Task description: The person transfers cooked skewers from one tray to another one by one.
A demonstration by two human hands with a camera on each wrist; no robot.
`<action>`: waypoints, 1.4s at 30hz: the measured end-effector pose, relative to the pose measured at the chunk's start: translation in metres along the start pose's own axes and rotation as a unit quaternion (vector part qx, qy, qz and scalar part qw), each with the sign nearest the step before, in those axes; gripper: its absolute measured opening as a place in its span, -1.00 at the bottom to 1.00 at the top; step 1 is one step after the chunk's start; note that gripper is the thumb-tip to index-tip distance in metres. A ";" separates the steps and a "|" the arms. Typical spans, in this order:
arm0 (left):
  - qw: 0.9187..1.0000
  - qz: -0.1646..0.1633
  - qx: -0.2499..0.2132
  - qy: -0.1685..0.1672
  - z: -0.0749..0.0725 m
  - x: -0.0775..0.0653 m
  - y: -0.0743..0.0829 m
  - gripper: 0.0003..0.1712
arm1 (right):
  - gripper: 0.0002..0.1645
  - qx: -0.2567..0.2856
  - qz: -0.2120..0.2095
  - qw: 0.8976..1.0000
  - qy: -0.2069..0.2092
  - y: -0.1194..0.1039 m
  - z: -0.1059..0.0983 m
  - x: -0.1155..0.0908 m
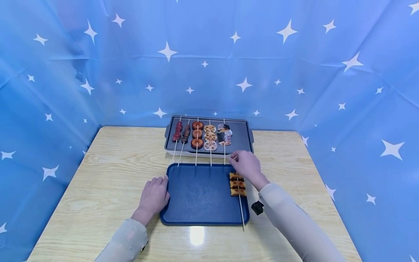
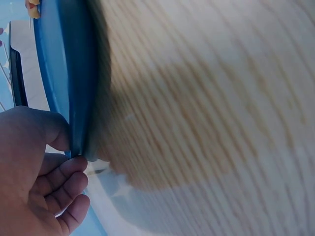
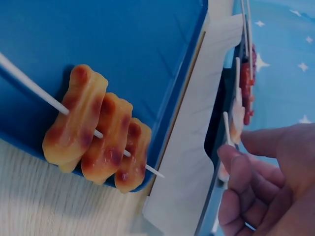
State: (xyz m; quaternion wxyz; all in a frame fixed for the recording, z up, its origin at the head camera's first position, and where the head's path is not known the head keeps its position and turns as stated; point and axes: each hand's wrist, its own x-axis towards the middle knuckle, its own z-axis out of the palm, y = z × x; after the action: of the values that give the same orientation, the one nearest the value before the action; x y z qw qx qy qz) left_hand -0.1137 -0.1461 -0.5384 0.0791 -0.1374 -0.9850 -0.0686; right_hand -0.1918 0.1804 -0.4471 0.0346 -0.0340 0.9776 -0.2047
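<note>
In the head view my left hand [image 1: 154, 194] holds the left rim of a blue tray [image 1: 196, 196]; the left wrist view shows the thumb and fingers pinching that rim. My right hand [image 1: 247, 165] hovers at the front right of a dark grill plate [image 1: 240, 136], fingers loosely bent. Its fingertips are close beside the stick of a fish skewer [image 1: 224, 136], with no clear grip on it. A skewer of yellow, brown-spotted pieces [image 1: 238, 184] lies on the tray's right side, its stick reaching over the front rim.
Left of the fish on the grill lie a lotus root skewer [image 1: 210, 137], a skewer of round brown slices [image 1: 197, 134], a dark brown meat skewer [image 1: 186, 134] and a red meat skewer [image 1: 177, 131]. Their sticks stick out forward. Blue starry cloth [image 1: 209, 72] surrounds the wooden table [image 1: 108, 174].
</note>
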 end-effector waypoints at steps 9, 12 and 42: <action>1.000 -0.002 -0.003 0.004 0.001 0.000 0.000 -0.43 | -0.65 -0.015 0.005 1.000 0.011 -0.003 0.009 0.011; 1.000 -0.002 -0.004 0.008 0.001 0.000 0.000 -0.43 | -0.65 -0.020 0.006 1.000 0.010 -0.004 0.013 0.014; 1.000 0.002 0.005 0.015 0.003 0.000 -0.001 -0.44 | -0.74 0.045 0.052 0.997 -0.041 -0.010 0.022 0.025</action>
State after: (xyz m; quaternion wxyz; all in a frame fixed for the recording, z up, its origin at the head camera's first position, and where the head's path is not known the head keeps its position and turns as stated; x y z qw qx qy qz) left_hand -0.1140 -0.1462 -0.5418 0.0951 -0.1380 -0.9837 -0.0652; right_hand -0.2139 0.1607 -0.4649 0.0870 0.0101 0.9656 -0.2449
